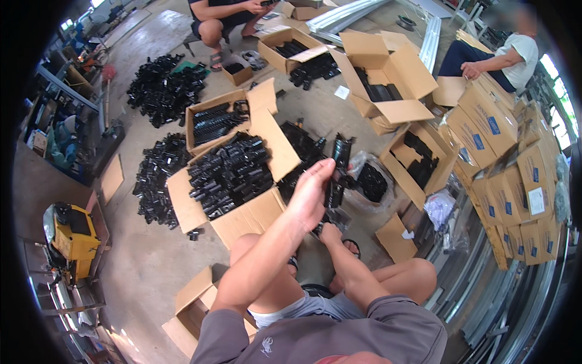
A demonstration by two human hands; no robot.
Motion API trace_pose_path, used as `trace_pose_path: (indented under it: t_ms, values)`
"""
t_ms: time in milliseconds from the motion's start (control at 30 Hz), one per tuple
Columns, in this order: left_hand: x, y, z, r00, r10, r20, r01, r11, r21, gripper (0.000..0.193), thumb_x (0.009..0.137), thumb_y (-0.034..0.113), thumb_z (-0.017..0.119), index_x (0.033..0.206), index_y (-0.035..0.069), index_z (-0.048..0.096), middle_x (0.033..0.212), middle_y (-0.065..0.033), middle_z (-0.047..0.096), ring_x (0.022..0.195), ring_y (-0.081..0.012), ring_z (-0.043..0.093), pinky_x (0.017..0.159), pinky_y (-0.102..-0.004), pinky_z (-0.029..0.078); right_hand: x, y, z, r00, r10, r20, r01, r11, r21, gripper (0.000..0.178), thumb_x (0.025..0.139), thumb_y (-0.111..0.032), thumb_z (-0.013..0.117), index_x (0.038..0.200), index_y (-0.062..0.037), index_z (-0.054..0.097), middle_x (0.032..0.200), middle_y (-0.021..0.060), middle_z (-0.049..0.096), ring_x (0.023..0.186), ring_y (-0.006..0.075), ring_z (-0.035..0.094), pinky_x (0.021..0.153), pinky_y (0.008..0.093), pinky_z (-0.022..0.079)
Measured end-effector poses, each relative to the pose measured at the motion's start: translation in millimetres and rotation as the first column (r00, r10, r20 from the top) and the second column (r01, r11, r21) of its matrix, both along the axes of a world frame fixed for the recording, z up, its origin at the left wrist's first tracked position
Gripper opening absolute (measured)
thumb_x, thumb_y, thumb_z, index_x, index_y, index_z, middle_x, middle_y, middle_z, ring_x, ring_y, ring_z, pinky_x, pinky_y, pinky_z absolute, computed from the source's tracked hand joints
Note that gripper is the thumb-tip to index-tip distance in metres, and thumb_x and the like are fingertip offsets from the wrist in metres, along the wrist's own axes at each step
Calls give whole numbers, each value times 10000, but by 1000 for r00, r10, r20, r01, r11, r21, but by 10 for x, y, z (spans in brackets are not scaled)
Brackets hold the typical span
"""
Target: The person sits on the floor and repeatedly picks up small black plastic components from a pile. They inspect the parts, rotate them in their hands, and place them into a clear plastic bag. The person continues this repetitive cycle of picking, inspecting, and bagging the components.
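My left hand (312, 189) is raised in the middle, its fingers closed at the edge of a long glossy black part (341, 151). Part of the grip is hidden behind the fingers. Lower down, close to my knees, my right hand (330, 233) has its fingers curled; what they hold, if anything, is too small and covered to name. Just left of my hands, an open cardboard box (251, 217) is heaped with similar black parts (233, 173). Beyond my left hand lie more dark parts on the floor. A clear plastic bag (383, 203) holding small black pieces sits to the right.
Farther off stand open cardboard boxes (388, 76) with black parts. Loose black heaps (167, 88) lie on the left floor. Stacked closed cartons (485, 130) and long metal profiles (485, 297) line the right. Two other people sit at the back. A yellow machine (76, 239) stands left.
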State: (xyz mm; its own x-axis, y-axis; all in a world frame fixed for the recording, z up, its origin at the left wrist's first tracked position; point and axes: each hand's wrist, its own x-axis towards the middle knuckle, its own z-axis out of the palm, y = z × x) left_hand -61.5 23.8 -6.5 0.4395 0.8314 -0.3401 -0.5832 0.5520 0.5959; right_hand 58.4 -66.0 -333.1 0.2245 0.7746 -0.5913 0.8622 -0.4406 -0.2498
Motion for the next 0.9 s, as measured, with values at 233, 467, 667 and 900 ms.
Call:
trace_pose_path:
  t_ms: [233, 467, 667, 900]
  values:
    - [-11, 3, 34, 999, 13, -36, -16, 997, -80, 266, 1041, 246, 485, 1193, 43, 563, 1171, -107, 672, 963, -191, 662, 846, -358, 574, 20, 93, 145, 995, -18, -93, 7, 993, -122, 344, 840, -194, 670, 1136, -24, 702, 1208, 222, 660, 1149, 364, 633, 952, 442, 523]
    - [16, -27, 82, 997, 42, -71, -44, 999, -23, 222, 1034, 244, 517, 1150, 66, 584, 1115, -73, 693, 883, -147, 662, 786, -316, 565, -34, 103, -12, 981, -177, -76, 161, 970, -184, 367, 822, -129, 638, 1164, -5, 687, 1263, 213, 639, 1210, 357, 601, 986, 422, 502]
    - [39, 3, 70, 990, 83, -113, -80, 996, 32, 240, 1025, 244, 541, 1172, 61, 586, 1102, -71, 691, 863, -133, 648, 772, -296, 552, 175, 231, -278, 992, -83, -100, 77, 995, -61, 308, 817, -139, 628, 1088, -22, 719, 1159, 223, 677, 1122, 384, 639, 951, 439, 518]
    - [131, -16, 53, 940, 300, -165, -280, 951, 132, 276, 994, 211, 610, 1202, 33, 574, 1026, -42, 668, 848, -120, 620, 705, -294, 538, 853, 1180, 1349, 955, 292, -61, -238, 869, 433, 175, 836, -172, 586, 871, -45, 701, 909, 188, 711, 885, 370, 686, 763, 436, 540]
